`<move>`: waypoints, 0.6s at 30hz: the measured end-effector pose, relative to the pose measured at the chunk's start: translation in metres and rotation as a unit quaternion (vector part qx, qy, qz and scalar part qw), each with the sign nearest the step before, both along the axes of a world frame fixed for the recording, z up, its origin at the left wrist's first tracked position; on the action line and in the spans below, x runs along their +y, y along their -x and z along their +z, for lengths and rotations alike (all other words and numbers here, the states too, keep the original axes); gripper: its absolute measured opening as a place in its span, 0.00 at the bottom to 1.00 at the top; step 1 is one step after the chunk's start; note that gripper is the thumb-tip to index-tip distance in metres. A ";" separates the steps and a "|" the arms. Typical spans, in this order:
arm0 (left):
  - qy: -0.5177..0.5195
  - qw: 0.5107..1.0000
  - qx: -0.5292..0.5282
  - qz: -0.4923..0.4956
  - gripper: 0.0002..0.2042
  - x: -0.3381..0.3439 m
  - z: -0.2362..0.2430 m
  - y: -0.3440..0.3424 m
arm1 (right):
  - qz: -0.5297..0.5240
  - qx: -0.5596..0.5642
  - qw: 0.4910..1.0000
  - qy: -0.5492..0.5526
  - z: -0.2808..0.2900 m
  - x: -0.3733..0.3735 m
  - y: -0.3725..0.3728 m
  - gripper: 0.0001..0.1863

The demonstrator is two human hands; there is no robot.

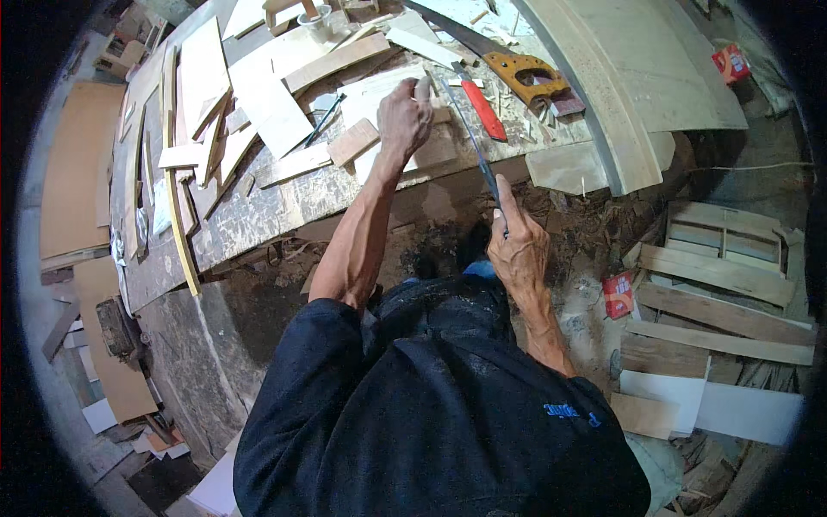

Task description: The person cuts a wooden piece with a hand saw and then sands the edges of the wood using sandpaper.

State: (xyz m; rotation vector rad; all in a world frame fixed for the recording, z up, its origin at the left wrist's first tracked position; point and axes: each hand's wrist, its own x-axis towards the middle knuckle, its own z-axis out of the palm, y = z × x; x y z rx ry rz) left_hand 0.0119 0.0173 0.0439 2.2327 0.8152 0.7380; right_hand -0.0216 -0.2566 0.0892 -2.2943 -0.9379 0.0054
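Observation:
My right hand (519,246) is wrapped round the near end of a long, thin, dark metal file (473,138). Its far end points up and left toward my other hand, over the workbench (284,202). My left hand (405,121) is closed, with its fingertips pinching a small pale wood piece (422,89), mostly hidden by the fingers. Beneath it lie pale boards and a flat wooden block (433,152). A short wood offcut (353,141) rests just left of my left wrist. Right of the file lies a red-handled cutter (484,110).
A handsaw (525,77) with a yellow-brown handle lies beyond the cutter. Long curved boards (594,95) overhang the bench edge at right. Wood strips and panels (202,73) cover the left side. A cup (315,21) stands at the back. Wooden frames (719,276) are stacked at lower right.

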 end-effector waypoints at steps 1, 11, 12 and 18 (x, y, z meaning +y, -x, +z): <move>0.097 0.995 0.012 -0.002 0.19 0.000 0.010 0.000 | 0.007 -0.005 1.000 0.021 0.002 0.002 0.000 0.29; -0.088 0.972 0.067 -0.207 0.07 -0.002 0.023 -0.003 | 0.099 -0.048 0.988 0.106 0.000 -0.012 -0.004 0.35; -0.090 0.961 0.047 -0.257 0.07 -0.004 0.022 -0.005 | 0.099 -0.047 0.988 0.106 0.001 -0.013 -0.005 0.35; -0.182 0.909 0.098 -0.361 0.11 -0.020 0.031 -0.020 | 0.137 0.007 0.987 0.083 -0.009 -0.017 0.000 0.33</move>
